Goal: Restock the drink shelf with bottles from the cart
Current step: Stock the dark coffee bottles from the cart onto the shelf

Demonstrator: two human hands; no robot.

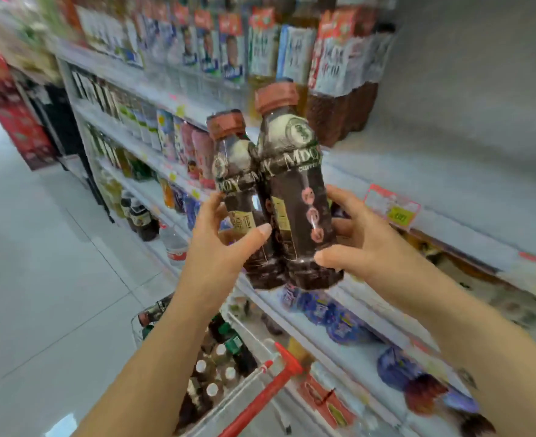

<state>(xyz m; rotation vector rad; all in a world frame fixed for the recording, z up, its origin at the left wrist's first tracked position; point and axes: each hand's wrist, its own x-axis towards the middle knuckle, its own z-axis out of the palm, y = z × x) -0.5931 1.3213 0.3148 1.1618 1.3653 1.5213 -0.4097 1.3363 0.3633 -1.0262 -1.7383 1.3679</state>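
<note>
Two dark bottles (279, 197) pressed side by side, upright, in the air before the shelf's (449, 171) bare front edge. My left hand (222, 247) and right hand (351, 244) clamp their lower halves, fingers wrapped on each outer side. Full plastic: likely heavy, slick labels; grip low. Cart (228, 373) below.

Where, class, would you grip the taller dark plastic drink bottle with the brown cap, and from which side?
Grip the taller dark plastic drink bottle on its straight lower body, below the shoulder, coming from its right. The shorter dark bottle presses against its left side, blocking that approach, and the cap is too narrow for a firm hold. The right hand already wraps it there, while the left hand holds the other.
</note>
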